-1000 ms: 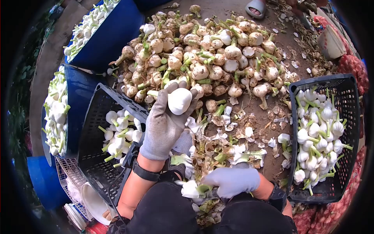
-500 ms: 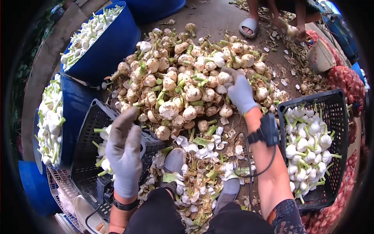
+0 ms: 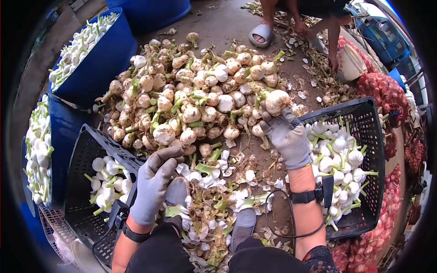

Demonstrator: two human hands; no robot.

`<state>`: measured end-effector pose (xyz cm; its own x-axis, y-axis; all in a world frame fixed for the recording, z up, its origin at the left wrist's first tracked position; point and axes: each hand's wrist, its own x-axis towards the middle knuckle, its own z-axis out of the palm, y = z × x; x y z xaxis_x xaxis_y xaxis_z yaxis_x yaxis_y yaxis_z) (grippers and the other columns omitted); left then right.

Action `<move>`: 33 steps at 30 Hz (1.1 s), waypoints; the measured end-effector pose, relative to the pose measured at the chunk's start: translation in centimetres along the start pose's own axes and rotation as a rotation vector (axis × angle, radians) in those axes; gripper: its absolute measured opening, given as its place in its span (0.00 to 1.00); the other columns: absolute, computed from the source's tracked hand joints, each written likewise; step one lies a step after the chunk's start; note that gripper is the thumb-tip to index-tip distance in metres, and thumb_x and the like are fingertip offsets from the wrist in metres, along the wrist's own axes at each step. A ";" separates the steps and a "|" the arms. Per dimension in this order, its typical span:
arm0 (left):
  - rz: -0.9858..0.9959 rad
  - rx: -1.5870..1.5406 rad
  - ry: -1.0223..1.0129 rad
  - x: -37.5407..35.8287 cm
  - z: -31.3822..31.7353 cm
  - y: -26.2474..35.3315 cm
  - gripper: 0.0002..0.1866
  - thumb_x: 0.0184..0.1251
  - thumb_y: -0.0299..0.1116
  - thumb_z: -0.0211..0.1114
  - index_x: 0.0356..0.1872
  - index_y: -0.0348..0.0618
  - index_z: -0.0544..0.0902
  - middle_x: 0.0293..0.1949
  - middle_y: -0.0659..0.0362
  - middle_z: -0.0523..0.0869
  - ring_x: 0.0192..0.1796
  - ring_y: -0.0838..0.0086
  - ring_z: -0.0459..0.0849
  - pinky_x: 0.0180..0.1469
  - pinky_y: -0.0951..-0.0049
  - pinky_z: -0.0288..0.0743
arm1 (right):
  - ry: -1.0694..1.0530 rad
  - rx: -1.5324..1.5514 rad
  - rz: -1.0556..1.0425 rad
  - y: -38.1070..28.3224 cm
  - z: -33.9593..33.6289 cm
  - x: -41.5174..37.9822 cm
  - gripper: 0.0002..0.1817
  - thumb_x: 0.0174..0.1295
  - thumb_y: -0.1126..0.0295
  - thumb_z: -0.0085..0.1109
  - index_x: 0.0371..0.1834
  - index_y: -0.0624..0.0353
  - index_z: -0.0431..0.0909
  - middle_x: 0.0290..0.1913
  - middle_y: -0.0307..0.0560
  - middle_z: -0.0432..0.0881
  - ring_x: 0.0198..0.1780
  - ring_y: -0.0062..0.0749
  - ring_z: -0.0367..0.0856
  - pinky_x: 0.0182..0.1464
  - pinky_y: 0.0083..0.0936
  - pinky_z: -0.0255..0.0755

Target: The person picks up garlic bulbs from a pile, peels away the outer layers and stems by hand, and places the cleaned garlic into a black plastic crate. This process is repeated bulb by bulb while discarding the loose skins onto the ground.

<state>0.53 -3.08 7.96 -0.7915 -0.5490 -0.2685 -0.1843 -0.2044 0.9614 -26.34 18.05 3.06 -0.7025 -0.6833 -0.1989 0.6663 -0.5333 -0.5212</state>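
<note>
In my gloved right hand [image 3: 287,136] is a large unpeeled garlic bulb [image 3: 276,102], gripped at the fingertips and raised over the right edge of the garlic pile [image 3: 182,91]. The bulbs in this pile are brownish and dirt-marked, with cut green stems. My gloved left hand [image 3: 156,178] hovers near the front of the pile with fingers loosely bent and apart, nothing visible in them. Beside that hand stands a black crate [image 3: 77,173] holding white peeled garlic [image 3: 109,182]. To the right of my right hand, another black crate [image 3: 371,182] is fuller with clean white bulbs [image 3: 339,159].
Blue tubs [image 3: 102,57] of cleaned garlic line the left side. Peeled skins [image 3: 211,204] litter the ground around my feet. Red net sacks [image 3: 380,93] lie at the right. Another person's sandalled foot [image 3: 261,35] and hands are at the back. A cable loops by my right wrist.
My right hand has drawn back from the pile towards me, bringing up a garlic bulb. My left hand has lowered and moved right, its fingers bending more. The whole view has shifted.
</note>
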 end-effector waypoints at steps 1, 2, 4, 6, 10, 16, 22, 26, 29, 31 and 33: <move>-0.012 -0.001 0.000 0.1 0.0 -0.1 0.18 0.75 0.36 0.58 0.58 0.34 0.77 0.50 0.54 0.85 0.54 0.71 0.83 0.59 0.70 0.76 | -0.107 0.025 -0.005 -0.2 -0.4 0.1 0.18 0.68 0.67 0.54 0.60 0.56 0.74 0.60 0.57 0.77 0.55 0.48 0.81 0.58 0.48 0.76; -0.008 -0.006 0.005 0.2 0.1 -0.3 0.18 0.75 0.36 0.58 0.58 0.34 0.77 0.50 0.54 0.85 0.54 0.71 0.83 0.59 0.70 0.76 | -0.218 0.052 -0.007 -0.3 -0.5 0.3 0.22 0.67 0.65 0.56 0.63 0.55 0.72 0.65 0.58 0.74 0.58 0.46 0.79 0.60 0.46 0.74; -0.043 -0.052 -0.013 0.4 0.0 -0.7 0.18 0.75 0.35 0.58 0.58 0.34 0.77 0.51 0.54 0.84 0.54 0.72 0.83 0.58 0.71 0.76 | -0.244 0.127 0.012 -2.0 -0.8 1.4 0.23 0.66 0.63 0.57 0.63 0.55 0.71 0.66 0.60 0.72 0.60 0.45 0.78 0.61 0.45 0.73; -0.030 -0.054 -0.024 0.6 0.1 -1.0 0.17 0.75 0.34 0.58 0.58 0.34 0.77 0.51 0.54 0.84 0.54 0.72 0.83 0.58 0.71 0.77 | -0.144 0.133 -0.111 -4.0 0.4 2.3 0.27 0.65 0.58 0.59 0.65 0.59 0.69 0.65 0.63 0.71 0.62 0.46 0.76 0.64 0.45 0.71; -0.074 -0.050 -0.044 0.2 0.6 -0.8 0.17 0.73 0.32 0.58 0.57 0.31 0.78 0.51 0.55 0.84 0.54 0.74 0.81 0.59 0.72 0.73 | 0.039 0.281 -0.455 -7.6 0.6 4.4 0.24 0.69 0.62 0.56 0.64 0.60 0.69 0.57 0.60 0.78 0.56 0.43 0.79 0.62 0.43 0.75; -0.076 -0.039 -0.084 0.7 0.5 -1.7 0.18 0.74 0.34 0.58 0.58 0.34 0.77 0.52 0.56 0.84 0.53 0.74 0.82 0.58 0.73 0.74 | 0.221 -1.407 -0.003 -1.1 -3.7 2.3 0.19 0.68 0.71 0.55 0.62 0.59 0.76 0.48 0.53 0.85 0.40 0.36 0.87 0.44 0.33 0.82; -0.128 0.144 -0.209 1.5 1.9 -3.9 0.16 0.72 0.30 0.59 0.56 0.32 0.78 0.50 0.57 0.85 0.53 0.76 0.81 0.59 0.74 0.73 | 0.574 -2.553 0.090 9.4 -11.0 2.4 0.49 0.56 0.68 0.63 0.80 0.41 0.45 0.43 0.52 0.82 0.41 0.44 0.84 0.46 0.43 0.76; -0.137 0.276 -0.263 2.2 1.3 -6.6 0.19 0.70 0.30 0.62 0.59 0.35 0.77 0.52 0.59 0.83 0.54 0.77 0.80 0.60 0.75 0.73 | 0.508 -2.356 0.047 8.5 -11.8 2.1 0.53 0.53 0.75 0.61 0.81 0.39 0.42 0.40 0.50 0.82 0.41 0.44 0.84 0.46 0.45 0.73; 0.118 0.400 -0.215 2.6 1.9 -6.9 0.27 0.65 0.31 0.67 0.64 0.36 0.73 0.57 0.59 0.80 0.56 0.76 0.79 0.61 0.74 0.72 | 0.090 -2.124 -0.046 8.7 -5.9 -2.0 0.53 0.47 0.79 0.60 0.80 0.39 0.48 0.35 0.48 0.84 0.40 0.46 0.84 0.46 0.46 0.72; 0.339 0.562 -0.172 2.4 2.1 -7.1 0.32 0.62 0.32 0.71 0.66 0.36 0.70 0.60 0.58 0.78 0.57 0.76 0.79 0.62 0.73 0.72 | -0.366 -2.146 -0.130 9.5 0.1 -4.8 0.52 0.45 0.80 0.59 0.78 0.38 0.53 0.39 0.51 0.84 0.42 0.46 0.84 0.46 0.45 0.72; 0.117 0.226 -0.402 2.4 2.0 -8.0 0.35 0.55 0.26 0.71 0.66 0.37 0.70 0.62 0.56 0.76 0.62 0.75 0.77 0.60 0.71 0.75 | -0.378 -1.966 -0.357 10.7 2.8 -5.8 0.53 0.38 0.85 0.53 0.77 0.40 0.57 0.39 0.51 0.82 0.42 0.48 0.81 0.49 0.45 0.73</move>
<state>-1.07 -1.19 -0.29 -0.9692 -0.1913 -0.1554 -0.1671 0.0466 0.9848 -14.42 14.90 0.96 -0.4649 -0.8788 0.1081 -0.7615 0.3346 -0.5552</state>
